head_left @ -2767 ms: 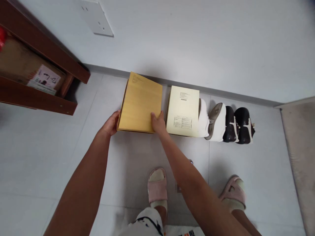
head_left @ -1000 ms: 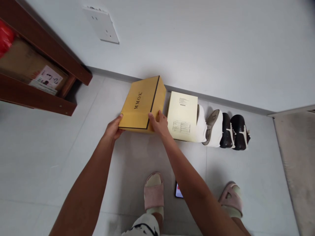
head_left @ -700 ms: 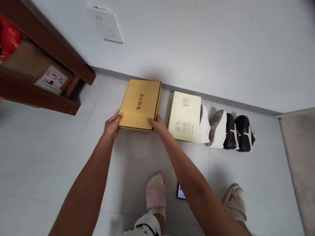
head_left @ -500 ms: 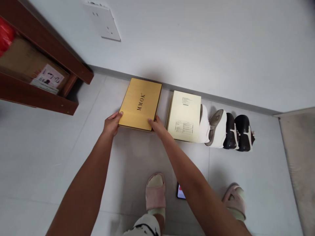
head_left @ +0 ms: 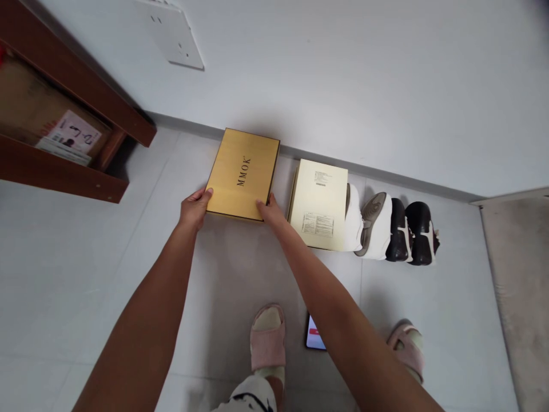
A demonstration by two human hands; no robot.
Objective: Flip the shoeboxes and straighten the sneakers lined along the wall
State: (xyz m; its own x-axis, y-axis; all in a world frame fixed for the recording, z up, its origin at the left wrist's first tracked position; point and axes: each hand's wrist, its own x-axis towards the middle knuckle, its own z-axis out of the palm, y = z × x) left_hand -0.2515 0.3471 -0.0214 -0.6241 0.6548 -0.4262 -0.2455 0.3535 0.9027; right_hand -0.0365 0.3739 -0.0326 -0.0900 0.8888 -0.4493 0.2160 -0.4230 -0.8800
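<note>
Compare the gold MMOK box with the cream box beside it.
The gold box has dark edging and MMOK printed on top; the cream box has small printed labels instead. The gold box has the left hand and right hand at its edges; the cream box is untouched. Both lie flat on the tile floor.

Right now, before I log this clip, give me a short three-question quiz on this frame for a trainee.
1. What letters are printed on the gold box between the left hand and right hand?
2. True or false: the cream box lies between the gold box and the white shoes.
3. What lies on the floor between the pink slippers? A) phone B) cream box C) white shoes

Key: 1. MMOK 2. True 3. A
</note>
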